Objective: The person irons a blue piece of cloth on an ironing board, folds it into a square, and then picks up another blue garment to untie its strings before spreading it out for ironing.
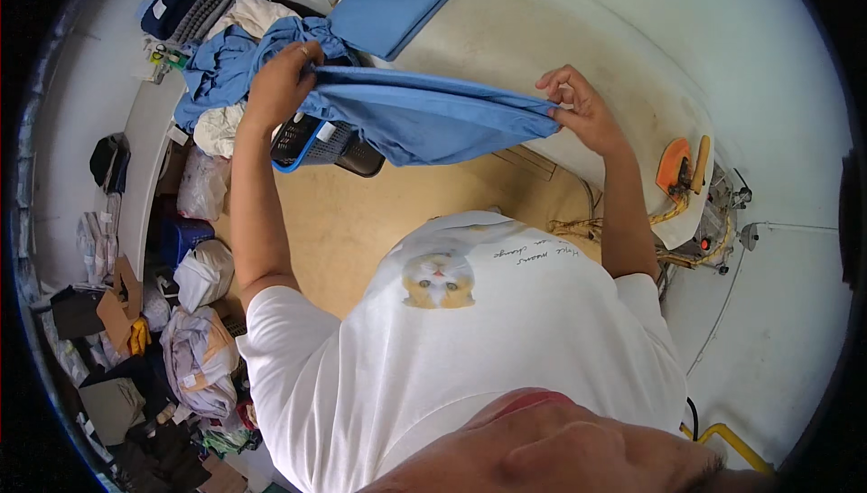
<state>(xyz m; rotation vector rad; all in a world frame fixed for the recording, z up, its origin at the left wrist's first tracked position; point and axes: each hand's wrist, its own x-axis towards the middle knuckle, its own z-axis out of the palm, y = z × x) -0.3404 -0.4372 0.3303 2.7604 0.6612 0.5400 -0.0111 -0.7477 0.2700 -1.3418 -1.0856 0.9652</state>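
Note:
Blue fabric (433, 114) is stretched sideways between my two hands, with a long folded edge along its top. My left hand (284, 83) grips its left part, where more crumpled blue cloth (223, 73) lies beyond. At the right end, my right hand (586, 110) pinches a corner between thumb and fingers, the other fingers lifted and curled. The stretched cloth hangs in front of the pale ironing surface (542, 39) and partly covers a dark plastic basket (315, 144). A neatly folded blue cloth (396, 9) lies on the surface past my left hand.
An iron (684, 168) with an orange part and a yellow cord stands at the surface's right end. Folded dark textiles (177, 5) are stacked at the upper left. Bags, such as a white bag (203, 275), a cardboard box (122, 296) and bundled cloth (200, 361) crowd the left side.

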